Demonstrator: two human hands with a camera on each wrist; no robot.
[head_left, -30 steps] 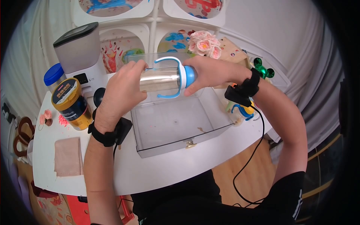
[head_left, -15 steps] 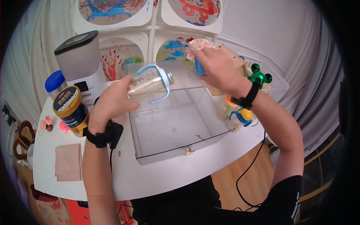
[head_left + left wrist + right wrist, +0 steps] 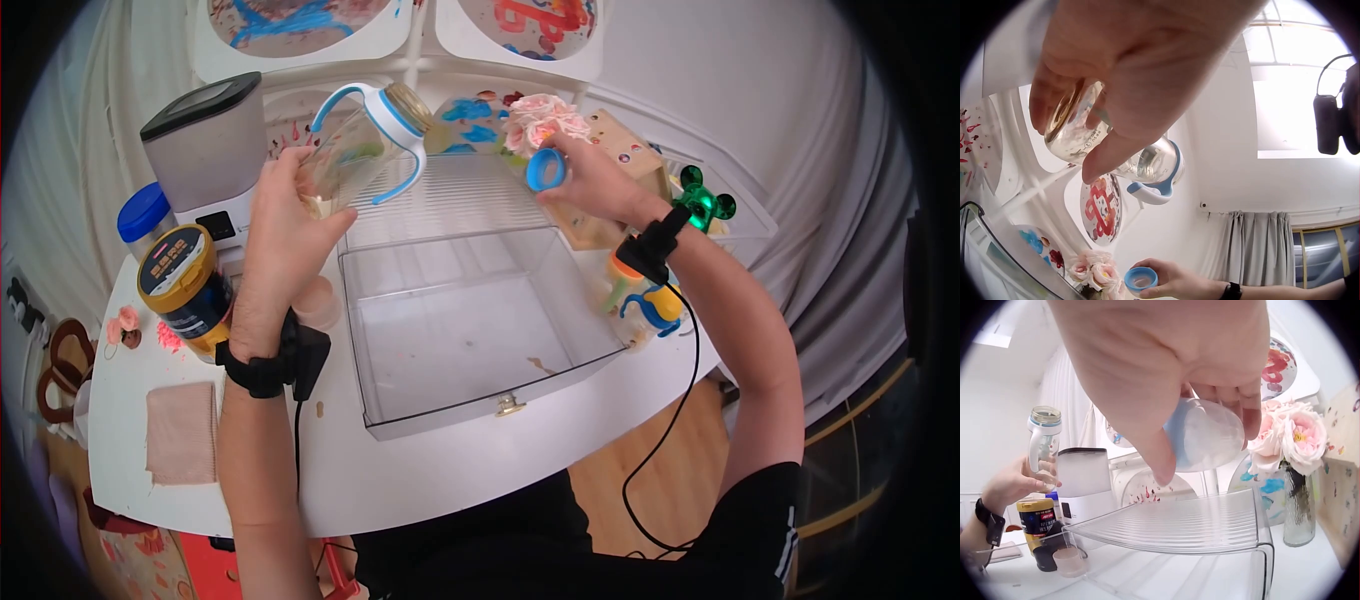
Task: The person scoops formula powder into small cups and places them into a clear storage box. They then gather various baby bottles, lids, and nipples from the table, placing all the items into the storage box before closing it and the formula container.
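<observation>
My left hand [image 3: 275, 220] grips a clear baby bottle [image 3: 345, 160] round its lower body, above the left back of a clear plastic box [image 3: 490, 395]. The bottle leans to the right, its mouth uncovered, with a white collar and blue-and-white handles near the neck. In my right hand [image 3: 595, 185] is the bottle's blue top [image 3: 545, 170], pinched between thumb and fingers, its round open side showing in the head view. The right wrist view shows a clear, cloudy dome [image 3: 1213, 434] on this top. Bottle and top are well apart.
The box's ribbed lid [image 3: 450, 195] stands raised at the back. Left are a yellow-lidded tub [image 3: 180, 280], a grey-and-white appliance [image 3: 205, 145] and a folded pink cloth [image 3: 182, 430]. Right are pink roses [image 3: 545, 120], a yellow-and-blue sippy cup [image 3: 655, 308] and a green figurine [image 3: 705, 200].
The blue top has come off the bottle and moved right with my right hand, turning its open side into view. My left hand has raised the bottle and tipped it more upright.
</observation>
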